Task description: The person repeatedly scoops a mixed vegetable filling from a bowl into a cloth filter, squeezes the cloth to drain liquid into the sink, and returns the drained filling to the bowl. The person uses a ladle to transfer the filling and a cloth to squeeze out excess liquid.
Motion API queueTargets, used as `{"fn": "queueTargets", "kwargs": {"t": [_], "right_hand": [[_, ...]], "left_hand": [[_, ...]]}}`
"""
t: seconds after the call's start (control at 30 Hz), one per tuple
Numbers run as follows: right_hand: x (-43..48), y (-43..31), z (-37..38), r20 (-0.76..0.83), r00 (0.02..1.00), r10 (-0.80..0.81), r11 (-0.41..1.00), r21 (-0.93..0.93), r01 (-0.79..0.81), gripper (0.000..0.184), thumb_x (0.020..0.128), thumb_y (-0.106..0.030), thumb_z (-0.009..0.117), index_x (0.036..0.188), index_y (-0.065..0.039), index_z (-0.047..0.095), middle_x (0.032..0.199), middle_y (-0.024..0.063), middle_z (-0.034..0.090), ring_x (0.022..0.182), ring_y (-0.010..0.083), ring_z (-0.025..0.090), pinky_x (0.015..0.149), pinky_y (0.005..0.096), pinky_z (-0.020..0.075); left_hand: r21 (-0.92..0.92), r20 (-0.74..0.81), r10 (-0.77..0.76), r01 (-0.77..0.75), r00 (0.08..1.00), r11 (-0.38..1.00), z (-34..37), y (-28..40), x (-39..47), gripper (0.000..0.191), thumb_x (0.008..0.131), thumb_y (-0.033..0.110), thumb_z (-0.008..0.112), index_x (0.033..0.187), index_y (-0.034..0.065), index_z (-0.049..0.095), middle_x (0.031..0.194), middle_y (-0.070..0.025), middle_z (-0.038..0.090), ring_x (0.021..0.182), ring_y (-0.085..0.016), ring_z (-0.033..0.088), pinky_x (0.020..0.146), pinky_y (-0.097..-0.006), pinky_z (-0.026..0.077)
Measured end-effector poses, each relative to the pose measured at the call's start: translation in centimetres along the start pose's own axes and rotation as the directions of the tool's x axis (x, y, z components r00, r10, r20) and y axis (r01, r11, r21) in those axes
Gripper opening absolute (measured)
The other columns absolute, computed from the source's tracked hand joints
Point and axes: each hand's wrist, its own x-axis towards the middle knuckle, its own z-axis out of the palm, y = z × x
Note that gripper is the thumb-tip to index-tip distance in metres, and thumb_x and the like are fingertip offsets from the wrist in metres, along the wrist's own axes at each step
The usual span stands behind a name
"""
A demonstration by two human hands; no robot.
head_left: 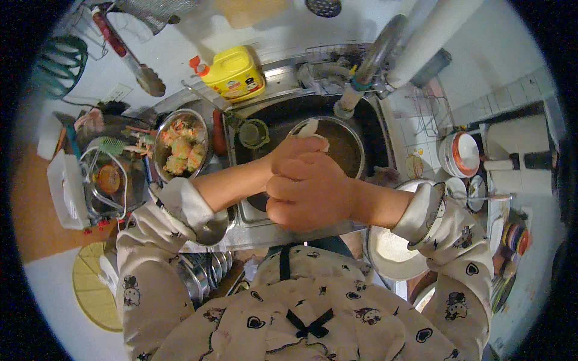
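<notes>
My left hand (295, 155) and my right hand (311, 194) are clasped tightly together above the kitchen sink (384, 135). A pale, soft thing (309, 128) pokes out beyond my left hand's fingers; the rest of it is hidden in the grip. Below and beyond the hands, a round metal basin (361, 151) sits in the sink. Left of it is a small greenish translucent cup (253, 134). On the counter to the left, an oval-looking steel bowl (206, 146) holds several lumps of shredded vegetable (181, 148), pale green and orange.
A faucet (347, 101) reaches over the sink. Behind it stands a yellow jug (237, 74) with a red cap. Stacked bowls (460, 155) and a large pot (375, 259) with pale contents are at right. At left are a white plastic tray (67, 192) and hanging tongs (128, 52).
</notes>
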Motion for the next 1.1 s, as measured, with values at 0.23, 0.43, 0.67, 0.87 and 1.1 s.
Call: {"fn": "queueTargets", "kwargs": {"t": [0.23,0.43,0.67,0.87,1.1], "right_hand": [[-1.7,3.1,0.1,0.170,0.976,-0.134,0.991,0.025,0.132,0.016,0.060,-0.028,0.068,0.072,-0.021,0.060,0.083,-0.0012,0.050,0.082,0.0210,0.052,0.067,0.0349,0.0448],[-4.9,4.1,0.5,0.053,0.997,0.054,0.993,0.103,-0.059,0.026,0.066,-0.032,0.071,0.086,-0.016,0.064,0.090,0.0052,0.057,0.086,0.0288,0.056,0.075,0.0424,0.0490],[-7.9,3.5,1.2,-0.117,0.803,0.584,0.811,0.048,-0.583,0.050,0.083,-0.039,0.066,0.120,-0.006,0.057,0.113,0.0173,0.059,0.110,0.0362,0.055,0.099,0.0454,0.0437],[-6.8,0.0,3.5,0.571,0.180,0.801,-0.541,0.819,-0.190,0.067,0.098,-0.067,0.042,0.136,-0.013,0.052,0.132,0.0085,0.057,0.121,0.0289,0.056,0.103,0.0500,0.0458],[-3.7,0.5,7.4,0.514,0.063,0.856,-0.509,0.812,0.286,0.047,0.095,-0.058,0.059,0.112,-0.014,0.062,0.105,0.0033,0.068,0.096,0.0222,0.065,0.088,0.0366,0.0527]], "left_hand": [[0.393,-0.001,0.397,-0.364,0.918,0.845,-1.1,-2.0,1.2,0.022,0.095,0.030,0.058,0.087,0.0103,0.061,0.083,-0.0009,0.060,0.076,-0.010,0.055,0.068,-0.0326,0.047],[0.143,0.128,0.517,-0.531,0.846,0.835,-2.1,-3.9,3.0,0.024,0.103,0.028,0.049,0.106,0.0076,0.061,0.098,-0.0050,0.064,0.093,-0.013,0.061,0.084,-0.0329,0.052],[-0.597,-0.056,0.353,-0.315,0.934,0.738,-0.1,-4.6,1.5,0.026,0.103,0.027,0.048,0.106,0.0074,0.065,0.111,-0.0114,0.068,0.097,-0.024,0.066,0.083,-0.0396,0.055],[0.557,-0.302,0.877,-0.677,0.375,0.481,-0.5,-3.9,0.5,0.022,0.094,0.021,0.060,0.100,0.0029,0.070,0.100,-0.0122,0.070,0.091,-0.031,0.069,0.079,-0.0384,0.054],[0.741,-0.244,0.962,-0.618,0.119,0.264,1.0,-5.3,0.1,0.017,0.096,0.019,0.058,0.097,0.0056,0.067,0.093,-0.0128,0.069,0.088,-0.032,0.065,0.079,-0.0401,0.050]]}}
